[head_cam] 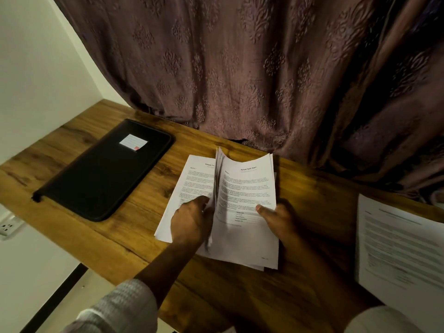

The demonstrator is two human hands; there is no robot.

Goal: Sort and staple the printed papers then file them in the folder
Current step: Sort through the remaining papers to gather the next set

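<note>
Step in hand: sorting, leafing through the printed stack (247, 188) by heading. Stapling and filing judged not yet begun; no stapler in view.
Stack position: centre of the table (144, 188), partly lifted, left side fanned upward. Top page headed "Sample Health Report".
Lower sheet (192, 179): flat beneath and left of the fan, with a different heading half hidden by it.
Left hand (191, 221): curled against the raised left edges, index finger laid on the lower sheet. Other fingertips hidden behind paper.
Right hand (278, 218): thumb (263, 209) pressed flat on the top page. Fingers under the stack and out of sight; reads as a pinch on the right margin.
Folder (103, 169): closed, flat, label up, well apart to the left.
Side pile (398, 248): printed sheets at the right table edge, apart from the stack. Blurred, heading unreadable.
Technique: hold the right pinch firm as anchor. Release one sheet at a time off the left fingers, reading each heading before dropping it. One pile per title, edges squared before any staple.
Risk: thin sheets likely to cling in pairs. Dim light and small print make a misread heading possible.
</note>
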